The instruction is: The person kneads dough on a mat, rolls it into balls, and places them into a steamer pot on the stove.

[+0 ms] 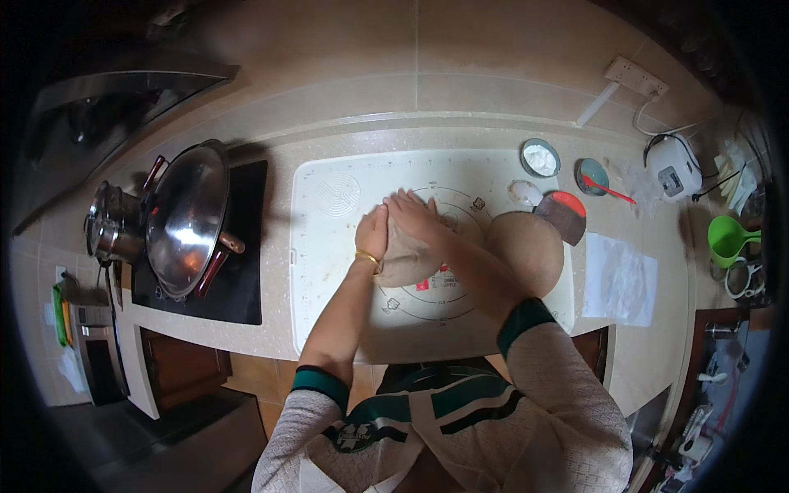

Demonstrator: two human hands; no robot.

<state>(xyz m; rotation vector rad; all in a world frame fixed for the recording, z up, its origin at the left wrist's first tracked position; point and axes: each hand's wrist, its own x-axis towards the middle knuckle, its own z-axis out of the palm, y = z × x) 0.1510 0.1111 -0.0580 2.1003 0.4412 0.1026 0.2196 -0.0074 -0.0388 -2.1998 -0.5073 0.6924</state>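
Observation:
My left hand (372, 231), with a gold bangle at the wrist, presses on the left side of a light brown piece of dough (407, 262). Across its upper part lies my right hand (414, 215), palm down with the fingers extended. The dough rests on a white kneading mat (327, 259) with printed circles and rulers. To the right, a second, rounded lump of dough (529, 252) sits beside my right forearm. A dough scraper (564, 222) with a red edge touches or overlaps its upper right side. The undersides of both hands are hidden.
A bowl of white powder (540, 158) and a small bowl (588, 169) with a red spatula (609, 188) stand at the back right. A lidded wok (188, 222) is on the black cooktop (246, 246) at left. A white sheet (619, 280) lies right of the mat.

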